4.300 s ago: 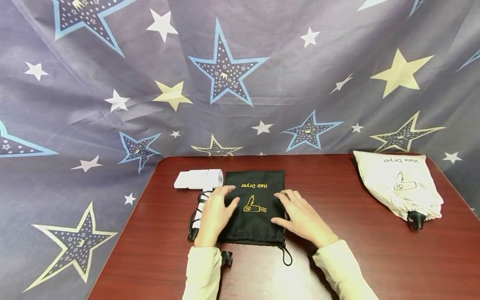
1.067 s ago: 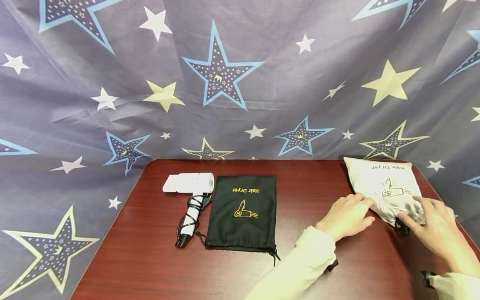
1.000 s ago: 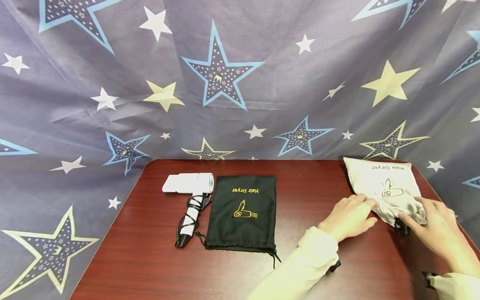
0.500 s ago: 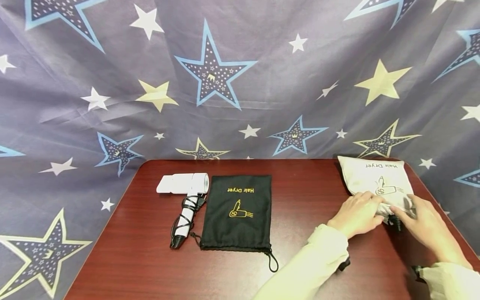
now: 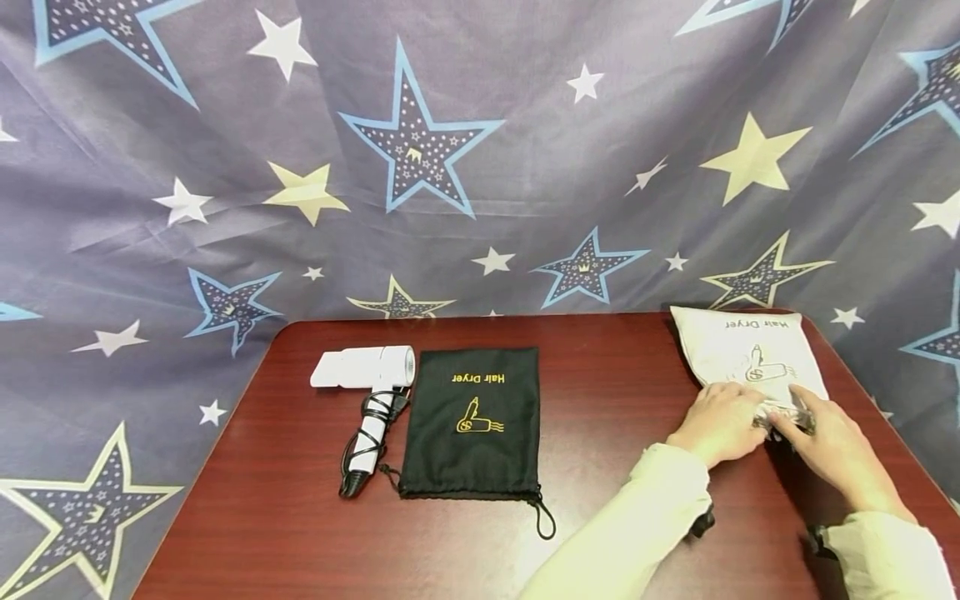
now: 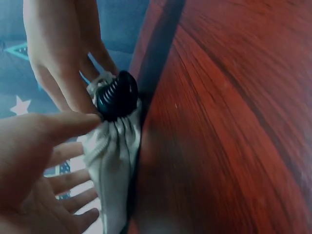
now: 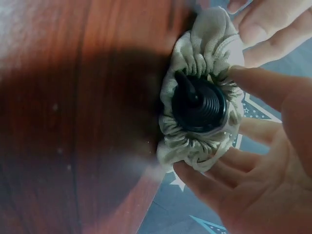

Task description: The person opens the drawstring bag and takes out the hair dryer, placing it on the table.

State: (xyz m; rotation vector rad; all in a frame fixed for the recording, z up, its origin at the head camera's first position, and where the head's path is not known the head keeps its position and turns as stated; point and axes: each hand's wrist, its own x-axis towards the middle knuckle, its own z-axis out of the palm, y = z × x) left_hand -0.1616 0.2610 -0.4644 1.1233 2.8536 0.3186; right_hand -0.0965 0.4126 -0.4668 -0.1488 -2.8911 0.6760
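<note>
Bracketing the gathered mouth (image 7: 212,46) of the white bag (image 5: 750,354) with both hands. Bag lies printed side up on the table (image 5: 600,392), far right corner, mouth toward the person. Black ribbed end (image 7: 204,105) pokes out through the gather.

Left hand (image 5: 723,423): fingers spread, loosely straight, along the bag's left side; thumb tip at the cloth just beside the ribbed end. Nothing clearly gripped. Right hand (image 5: 843,454): thumb and fingers wide apart, touching cloth on different sides of the mouth; can't tell if it actually holds any.

Step in hand looks like getting purchase on the gather. To do it well: pinch cloth only, one side per hand, tips close to the rim. Keep off the ribbed end; tugging it would likely load the cord instead of the fabric. Spread evenly left and right so the folds slide without bunching. Watch the pale drawstring loop (image 7: 214,157) on the right-hand side; a finger snagged in it could cinch the mouth tighter. Keep the bag low against the wood so it doesn't twist.

Black bag (image 5: 472,462) and white hair dryer (image 5: 363,367) sit well apart, left; no interference.
</note>
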